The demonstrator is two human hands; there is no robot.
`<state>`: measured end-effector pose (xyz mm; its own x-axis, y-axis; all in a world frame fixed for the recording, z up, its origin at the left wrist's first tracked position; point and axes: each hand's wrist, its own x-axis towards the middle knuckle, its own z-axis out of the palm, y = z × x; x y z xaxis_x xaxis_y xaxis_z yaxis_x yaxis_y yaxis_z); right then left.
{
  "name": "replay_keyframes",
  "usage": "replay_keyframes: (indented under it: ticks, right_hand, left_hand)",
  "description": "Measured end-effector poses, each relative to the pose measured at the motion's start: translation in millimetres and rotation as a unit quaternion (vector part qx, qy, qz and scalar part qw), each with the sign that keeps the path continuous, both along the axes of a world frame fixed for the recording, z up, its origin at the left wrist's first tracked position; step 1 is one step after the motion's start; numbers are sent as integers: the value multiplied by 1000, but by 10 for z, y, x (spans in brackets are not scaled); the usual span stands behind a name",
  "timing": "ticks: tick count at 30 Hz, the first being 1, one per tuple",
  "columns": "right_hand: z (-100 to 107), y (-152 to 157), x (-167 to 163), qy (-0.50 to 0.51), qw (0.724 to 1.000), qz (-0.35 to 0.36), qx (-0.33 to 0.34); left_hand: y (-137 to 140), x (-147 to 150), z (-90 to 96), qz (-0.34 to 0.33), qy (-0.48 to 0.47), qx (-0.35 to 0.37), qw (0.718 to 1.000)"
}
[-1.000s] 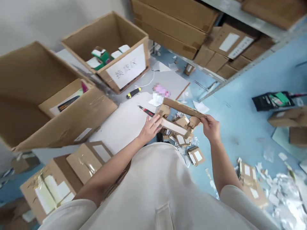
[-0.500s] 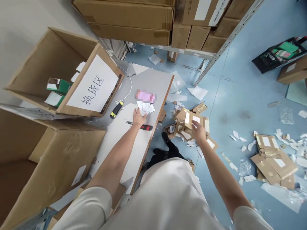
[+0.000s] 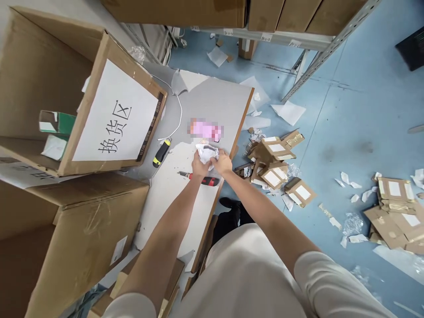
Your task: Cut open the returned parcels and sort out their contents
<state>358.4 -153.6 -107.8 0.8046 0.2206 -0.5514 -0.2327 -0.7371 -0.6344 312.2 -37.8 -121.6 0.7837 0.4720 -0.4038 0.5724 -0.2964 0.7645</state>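
Observation:
Between my hands is a crumpled white paper bundle [image 3: 206, 152], just above the table [image 3: 165, 216]. My left hand [image 3: 199, 167] closes on its near left side and my right hand [image 3: 222, 164] grips its right side; part of it is hidden by my fingers. Right behind the bundle lies a pink, pixelated item [image 3: 204, 129]. A red and black utility knife [image 3: 208, 181], blade showing, lies close below my hands. Farther left on the table is a yellow and black utility knife [image 3: 161, 153], beside a white cord [image 3: 181, 117].
A large open carton [image 3: 149, 132] with a white sign and green boxes inside stands at the left, another carton [image 3: 86, 247] nearer. Opened small boxes [image 3: 274, 176] and paper scraps litter the floor right of the table. A metal shelf [image 3: 251, 35] holds cartons beyond.
My right hand has come from over the floor boxes to the paper, leaving a small cardboard box on the pile. The paper is now in both hands. The view has shifted.

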Motion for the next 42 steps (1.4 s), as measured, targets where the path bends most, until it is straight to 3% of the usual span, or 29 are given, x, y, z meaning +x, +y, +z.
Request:
replay_keyframes:
  ticks: [3, 5, 8, 10, 12, 15, 18, 21, 24, 27, 29, 31, 33, 37, 42]
  right_hand:
    - [47, -172, -74, 8, 998, -13, 54]
    - [78, -436, -131, 1, 990, -65, 127]
    - [120, -1046, -272, 13, 959, -156, 236]
    - [127, -1512, -401, 24, 942, -214, 259]
    - [100, -1947, -537, 19, 929, -293, 225]
    - [16, -2440, -695, 28, 914, -379, 142]
    - [-28, -2646, -708, 24, 934, -352, 61]
    - [22, -2478, -486, -39, 972, -233, 19]
    - [134, -1945, -68, -121, 992, -31, 31]
    - [246, -1216, 380, -233, 955, 184, 9]
    - [288, -755, 626, -286, 916, 280, -30]
    - [295, -393, 812, -307, 888, 334, -72]
    - [277, -153, 938, -312, 871, 366, -102]
    - [212, 38, 1035, -302, 855, 403, -125]
    - [97, 85, 1018, -293, 848, 423, -126]
  left_hand:
    - [-113, -45, 56, -6, -20, -75, 997]
    - [-275, -55, 120, -3, -32, -179, 983]
    - [-659, -41, 196, -41, -2, -341, 939]
    - [-973, -18, 202, -94, 37, -393, 914]
    - [-1263, 4, 175, -128, 60, -386, 911]
    - [-1501, -5, 130, -130, 60, -308, 941]
    - [-1390, -101, 163, -131, 37, -268, 954]
    - [-999, -309, 298, -84, 8, -236, 968]
    - [-507, -633, 467, 33, 2, -186, 982]
    - [-74, -1036, 572, 136, -2, -129, 982]
    - [126, -1307, 576, 163, 46, -18, 985]
    - [238, -1538, 530, 173, 115, 83, 975]
    - [266, -1698, 459, 189, 169, 121, 960]
    - [147, -1776, 350, 199, 148, 84, 965]
    - [-106, -1541, 332, 207, 37, 38, 977]
